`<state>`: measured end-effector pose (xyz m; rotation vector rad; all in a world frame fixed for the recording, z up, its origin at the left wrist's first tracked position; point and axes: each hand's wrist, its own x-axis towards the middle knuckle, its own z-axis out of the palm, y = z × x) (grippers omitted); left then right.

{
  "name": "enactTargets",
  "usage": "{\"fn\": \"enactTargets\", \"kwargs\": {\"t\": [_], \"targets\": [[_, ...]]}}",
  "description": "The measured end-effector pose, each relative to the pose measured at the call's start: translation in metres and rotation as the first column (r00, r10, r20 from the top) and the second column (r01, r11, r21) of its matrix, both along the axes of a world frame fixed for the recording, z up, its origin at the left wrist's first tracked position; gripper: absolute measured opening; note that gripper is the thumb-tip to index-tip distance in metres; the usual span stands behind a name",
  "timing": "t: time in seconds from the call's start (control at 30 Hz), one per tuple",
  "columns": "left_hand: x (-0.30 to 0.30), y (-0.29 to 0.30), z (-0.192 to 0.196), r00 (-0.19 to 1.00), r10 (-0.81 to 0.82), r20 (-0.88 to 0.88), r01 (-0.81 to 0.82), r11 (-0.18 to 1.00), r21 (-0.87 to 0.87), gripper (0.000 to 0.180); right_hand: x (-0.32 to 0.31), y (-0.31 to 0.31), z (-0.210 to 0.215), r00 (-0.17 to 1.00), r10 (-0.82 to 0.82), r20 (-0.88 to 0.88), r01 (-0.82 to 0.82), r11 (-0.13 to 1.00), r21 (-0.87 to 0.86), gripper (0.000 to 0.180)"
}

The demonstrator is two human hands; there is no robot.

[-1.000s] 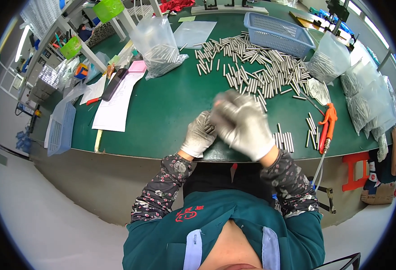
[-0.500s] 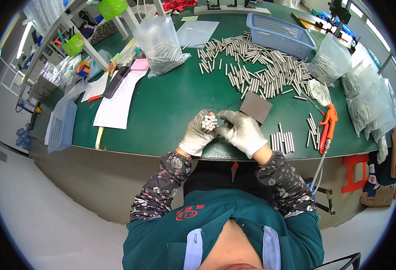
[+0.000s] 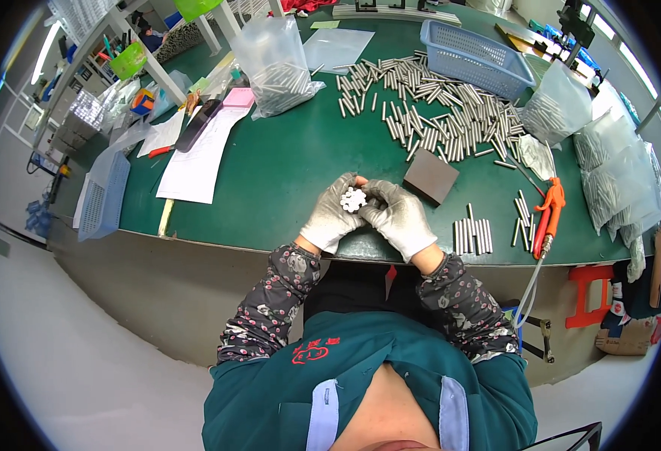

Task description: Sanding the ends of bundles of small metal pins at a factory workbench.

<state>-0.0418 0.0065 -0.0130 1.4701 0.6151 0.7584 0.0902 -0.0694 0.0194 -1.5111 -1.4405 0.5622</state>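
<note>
Above the table's front edge, my left hand in a pale, grey-stained glove wraps round a bundle of short metal pins. Their round ends face up and shine white. My right hand, gloved alike, is closed against the right side of the same bundle, fingertips curled onto it. What its fingertips cover is hidden. A dark brown block lies just beyond my right hand. To the right of that hand, a row of pins lies side by side, with several loose pins farther right.
A big pile of pins spreads below a blue basket. An orange air gun with a hose lies at the right, near bags of pins. At left are papers, a bag of pins and another blue basket.
My right hand has come in closer to my left, its fingers now tighter against the bundle. The pin ends catch more light. The whole view has shifted slightly.
</note>
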Motion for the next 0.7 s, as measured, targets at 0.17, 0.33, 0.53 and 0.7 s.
{"fn": "enactTargets", "kwargs": {"t": [0.17, 0.33, 0.53, 0.7], "targets": [[0.003, 0.002, 0.003, 0.999, 0.017, -0.038, -0.014, 0.997, 0.071, 0.072, 0.003, 0.009, -0.016, 0.997, -0.009, -0.079, 0.013, 0.999, 0.043, 0.029], [0.003, 0.003, 0.0, 0.999, 0.029, -0.043, -0.025, 0.995, 0.092, 0.072, 0.002, 0.01, -0.014, 0.999, -0.015, -0.028, 0.016, 1.0, 0.026, 0.03], [0.005, 0.005, -0.003, 0.998, 0.036, -0.048, -0.029, 0.99, 0.135, 0.069, 0.002, 0.011, -0.013, 0.999, -0.009, -0.04, 0.01, 1.0, 0.02, 0.031], [0.004, 0.004, -0.003, 0.998, 0.047, -0.045, -0.04, 0.99, 0.134, 0.068, 0.001, 0.012, -0.015, 0.998, -0.019, -0.058, 0.02, 1.0, 0.01, 0.031]]}}
